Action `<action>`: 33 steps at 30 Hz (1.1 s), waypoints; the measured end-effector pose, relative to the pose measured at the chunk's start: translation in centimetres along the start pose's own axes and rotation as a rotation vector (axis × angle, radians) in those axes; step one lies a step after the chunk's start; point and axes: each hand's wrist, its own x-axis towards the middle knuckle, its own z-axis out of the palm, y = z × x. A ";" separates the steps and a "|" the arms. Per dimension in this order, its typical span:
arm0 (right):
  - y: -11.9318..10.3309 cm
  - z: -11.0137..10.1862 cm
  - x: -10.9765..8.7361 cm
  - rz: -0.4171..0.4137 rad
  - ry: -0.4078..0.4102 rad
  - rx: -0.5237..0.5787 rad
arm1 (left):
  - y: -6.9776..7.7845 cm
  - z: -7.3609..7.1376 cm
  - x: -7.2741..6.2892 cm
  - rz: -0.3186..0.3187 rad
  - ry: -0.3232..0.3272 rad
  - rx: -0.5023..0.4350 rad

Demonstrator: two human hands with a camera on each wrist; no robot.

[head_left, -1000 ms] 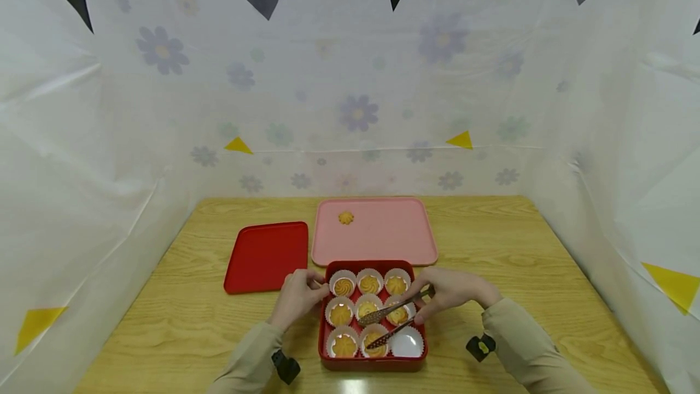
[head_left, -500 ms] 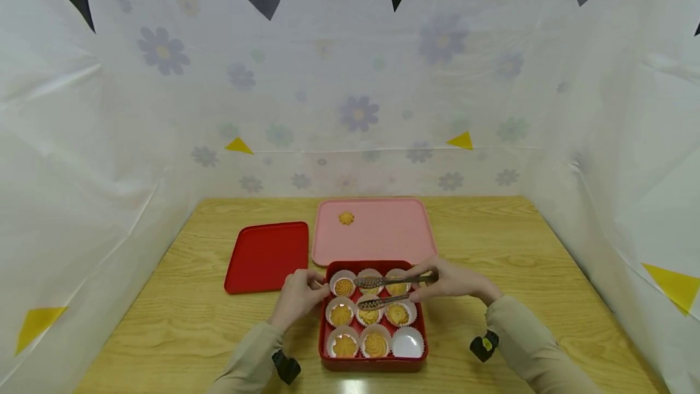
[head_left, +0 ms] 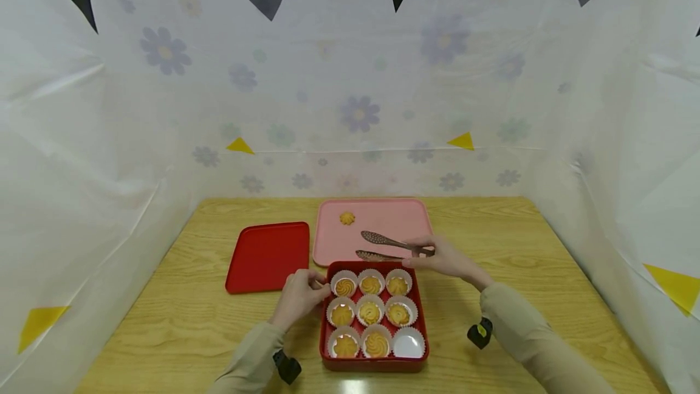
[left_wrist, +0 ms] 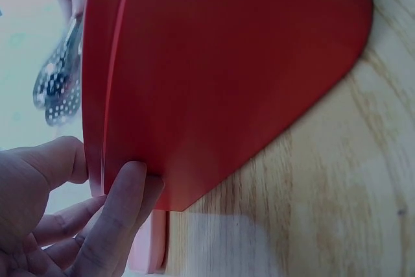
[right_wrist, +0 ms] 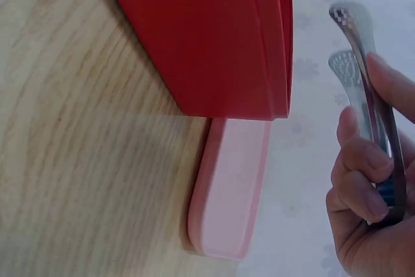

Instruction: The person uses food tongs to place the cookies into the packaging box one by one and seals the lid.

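Note:
My left hand (head_left: 302,297) holds the left wall of a red square box (head_left: 374,366) near its far corner. In the left wrist view, fingers (left_wrist: 123,192) touch the outer wall and the thumb is at the rim. The box holds rows of white paper cups, most with a piped butter cookie (head_left: 377,345) inside; the near right paper cup (head_left: 408,343) has none. My right hand (head_left: 445,258) grips metal tongs (head_left: 385,239) with perforated tips. The tips are spread apart over the near part of a pink tray (head_left: 396,214), with nothing between them.
One star-shaped cookie (head_left: 347,218) lies at the far left of the pink tray, behind the box. Left of that stands a red square lid or tray (head_left: 268,257). Flowered white sheeting (head_left: 358,163) closes off the wooden table (head_left: 492,224) at back and sides.
The right hand has lifted the tongs from over the near cookies and moved them away across the box to the pink tray. The left hand stays at the box's left wall.

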 end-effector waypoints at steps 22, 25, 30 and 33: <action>-2.5 -0.6 5.4 0.106 0.139 -0.138 | 0.0 0.0 0.1 0.006 -0.003 0.006; -3.0 -0.8 6.1 0.122 0.128 -0.128 | 0.0 0.0 0.2 0.004 -0.005 0.006; -3.5 -1.1 7.1 0.210 0.089 -0.114 | 0.0 0.0 0.2 0.007 -0.006 0.004; -3.8 -1.1 7.8 0.258 0.067 -0.148 | 0.0 0.0 0.1 0.012 -0.002 0.005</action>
